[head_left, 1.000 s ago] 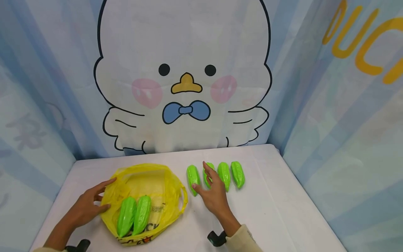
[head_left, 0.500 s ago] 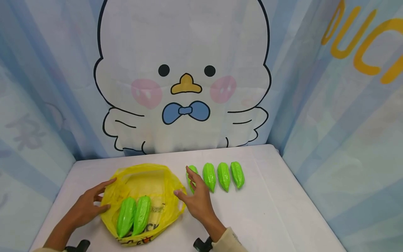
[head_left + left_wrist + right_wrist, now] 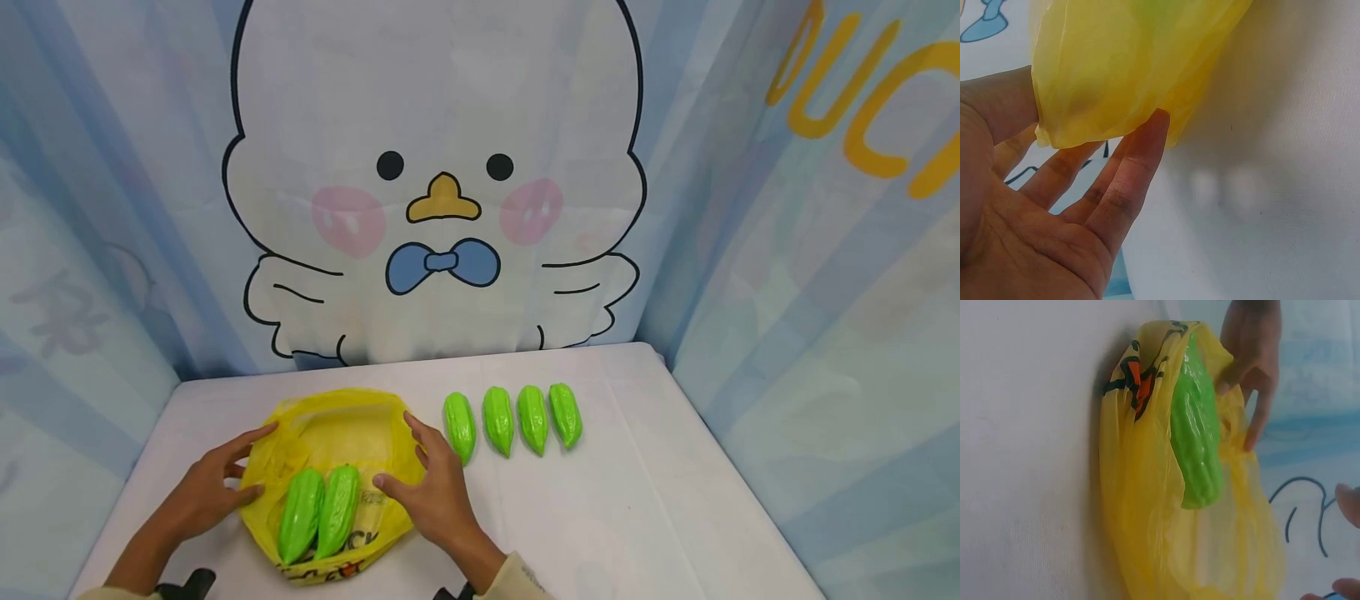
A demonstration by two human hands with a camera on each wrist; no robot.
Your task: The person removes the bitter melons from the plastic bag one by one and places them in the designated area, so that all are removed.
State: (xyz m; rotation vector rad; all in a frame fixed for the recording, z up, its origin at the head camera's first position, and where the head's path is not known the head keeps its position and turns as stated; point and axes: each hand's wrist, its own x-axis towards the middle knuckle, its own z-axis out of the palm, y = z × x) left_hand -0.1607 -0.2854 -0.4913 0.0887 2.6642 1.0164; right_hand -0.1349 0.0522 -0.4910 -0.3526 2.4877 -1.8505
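Observation:
An open yellow plastic bag lies on the table with two glossy green bitter melons, one beside the other, inside it. My left hand touches the bag's left side, thumb and fingers apart; the left wrist view has its fingertips against the yellow plastic. Over the bag's right rim is my right hand, fingers extended and thumb spread, with nothing in its grasp. Whether it touches the plastic I cannot tell. One melon shows at the bag's mouth in the right wrist view.
Several more green bitter melons stand in a row right of the bag, the nearest just beyond my right hand and the farthest at the right end. A white tabletop meets a printed cloth backdrop behind and at both sides.
My right hand has moved left from the row of bitter melons to the bag's right rim. My left hand and the melons stay where they were.

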